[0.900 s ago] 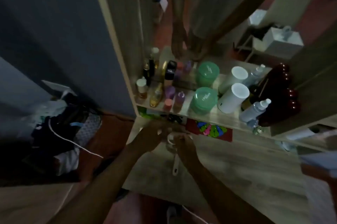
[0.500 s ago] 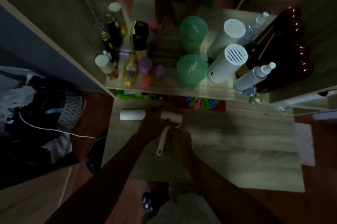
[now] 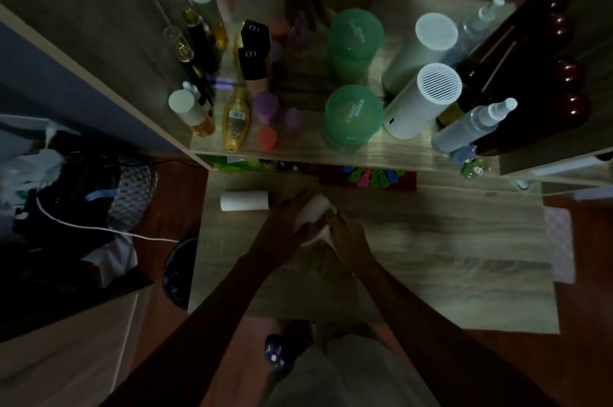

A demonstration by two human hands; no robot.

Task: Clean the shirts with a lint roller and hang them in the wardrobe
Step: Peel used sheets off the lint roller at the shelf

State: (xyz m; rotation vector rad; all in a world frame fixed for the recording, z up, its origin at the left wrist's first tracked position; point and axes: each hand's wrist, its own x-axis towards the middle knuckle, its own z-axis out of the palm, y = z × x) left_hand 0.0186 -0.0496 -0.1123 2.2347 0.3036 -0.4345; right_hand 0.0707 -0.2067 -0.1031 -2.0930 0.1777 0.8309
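Left hand [image 3: 292, 219]: fingers curled over the top of the lint roller [image 3: 313, 209], gripping the white roll. Right hand [image 3: 350, 237]: fingers curled on the roller's near end, where a white bit sticks out between the hands. Too dim to tell if that bit is handle or sheet. Hands touch each other across the roller.

Roller sits just above the desk [image 3: 447, 257], left of centre near the back edge. Can't tell whether it's touching the surface.

Spare roll [image 3: 244, 201]: lying on its side on the desk, left of the left hand, clear of it.

Shelf [image 3: 381, 149] behind the desk holds a yellow bottle [image 3: 236, 119], green jar [image 3: 353, 116], white cylinder [image 3: 421, 101] and spray bottle [image 3: 471, 124], all well apart from the hands.

Far left on the floor is a clothes heap [image 3: 66, 194] with a white cord [image 3: 83, 227] trailing out of it toward the desk. Dark bin [image 3: 179, 270] is beside the desk's left edge.
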